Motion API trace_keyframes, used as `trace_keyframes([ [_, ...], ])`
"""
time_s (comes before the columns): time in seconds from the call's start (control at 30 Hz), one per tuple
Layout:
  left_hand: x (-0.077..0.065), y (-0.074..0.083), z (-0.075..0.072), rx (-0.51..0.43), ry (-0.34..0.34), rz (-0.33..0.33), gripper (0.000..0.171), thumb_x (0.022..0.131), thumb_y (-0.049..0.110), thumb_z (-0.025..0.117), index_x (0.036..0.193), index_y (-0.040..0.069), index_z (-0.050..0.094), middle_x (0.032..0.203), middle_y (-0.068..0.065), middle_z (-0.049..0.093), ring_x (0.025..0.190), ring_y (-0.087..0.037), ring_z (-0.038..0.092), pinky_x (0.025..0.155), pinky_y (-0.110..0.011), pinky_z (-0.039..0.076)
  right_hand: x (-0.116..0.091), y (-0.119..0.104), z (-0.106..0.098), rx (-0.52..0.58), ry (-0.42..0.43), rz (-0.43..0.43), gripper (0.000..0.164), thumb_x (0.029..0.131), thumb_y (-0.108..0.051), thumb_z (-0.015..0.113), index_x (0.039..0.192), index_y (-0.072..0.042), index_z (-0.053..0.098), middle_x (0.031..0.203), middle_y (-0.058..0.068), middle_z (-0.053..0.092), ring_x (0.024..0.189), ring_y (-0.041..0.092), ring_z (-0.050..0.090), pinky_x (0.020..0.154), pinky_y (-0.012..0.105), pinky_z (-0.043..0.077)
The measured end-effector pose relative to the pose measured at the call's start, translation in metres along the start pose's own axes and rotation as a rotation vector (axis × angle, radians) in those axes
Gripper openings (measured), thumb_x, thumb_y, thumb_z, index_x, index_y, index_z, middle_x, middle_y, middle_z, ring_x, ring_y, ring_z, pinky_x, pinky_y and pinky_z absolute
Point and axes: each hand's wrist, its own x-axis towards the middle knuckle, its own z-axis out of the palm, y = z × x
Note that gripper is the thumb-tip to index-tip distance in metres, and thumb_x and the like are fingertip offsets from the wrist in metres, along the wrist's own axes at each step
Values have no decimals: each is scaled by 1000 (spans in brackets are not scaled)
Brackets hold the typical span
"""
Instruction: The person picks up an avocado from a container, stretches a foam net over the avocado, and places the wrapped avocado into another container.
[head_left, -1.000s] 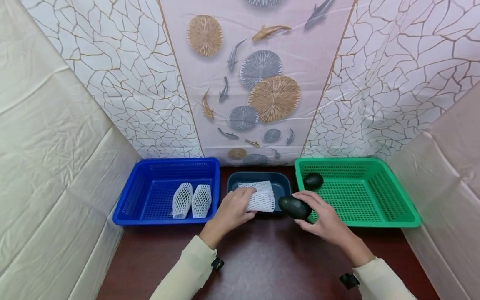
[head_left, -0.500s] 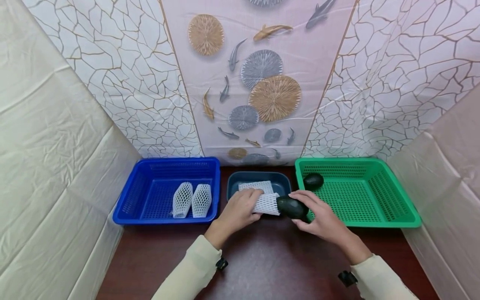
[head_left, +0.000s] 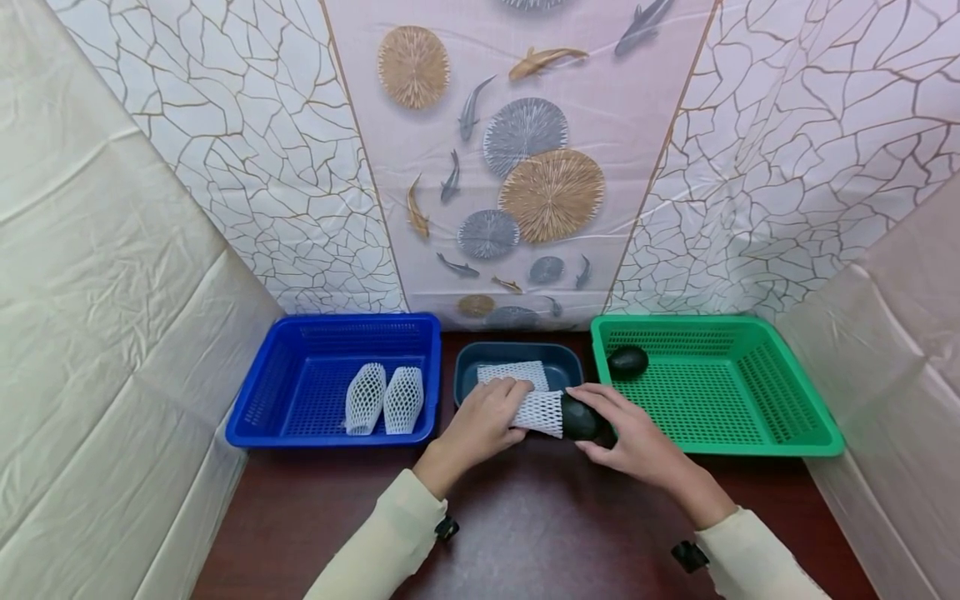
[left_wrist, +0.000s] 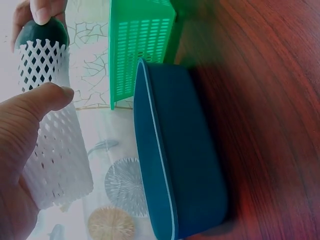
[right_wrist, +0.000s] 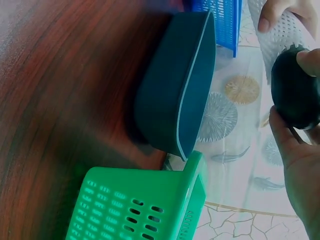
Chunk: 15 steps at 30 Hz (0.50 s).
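Observation:
In the head view my left hand (head_left: 480, 425) grips a white foam net sleeve (head_left: 542, 414) over the front of the dark tray. My right hand (head_left: 637, 437) holds a dark green avocado (head_left: 579, 417) by its right end. The avocado's left end is inside the sleeve's mouth. In the left wrist view the net (left_wrist: 42, 62) stretches around the avocado (left_wrist: 55, 31), its dark skin showing through the holes. The right wrist view shows my thumb and fingers around the bare part of the avocado (right_wrist: 295, 92). Another flat foam net (head_left: 517, 372) lies in the tray.
A dark blue-green tray (head_left: 566, 354) stands between a blue basket (head_left: 258, 379) and a green basket (head_left: 806, 392). Two bulging white foam nets (head_left: 365, 400) lie in the blue one. A second avocado (head_left: 627, 362) sits in the green basket's left side. Patterned cloth hangs behind.
My left hand has brought the foam net rightward out of the tray to the avocado. The avocado's end has entered the net, and my right hand has shifted slightly left.

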Motion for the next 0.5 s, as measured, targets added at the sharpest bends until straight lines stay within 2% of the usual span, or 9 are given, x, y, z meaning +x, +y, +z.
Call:
trace_keyframes([
  [0.17,0,2,0,-27,-2,4,60,87,33,83,137,14,55,126,-3,68,113,-19,66,96,-39,55,0,-1,2,-13,9,18,85,80,-20,90,154,-16,48,148,11,55,129,31,60,95,51,56],
  [0.37,-1,4,2,-38,35,31,57,87,29,82,135,13,56,125,-3,68,113,-18,66,99,-37,55,4,-7,4,33,-21,87,82,82,-20,89,152,-17,47,147,10,58,128,30,62,97,51,55],
  [0.5,-1,8,4,-46,47,48,56,89,28,82,136,11,57,125,-4,68,112,-18,67,98,-37,56,5,-7,9,40,-1,59,78,79,-19,91,147,-13,52,145,10,57,128,28,61,98,50,54],
])
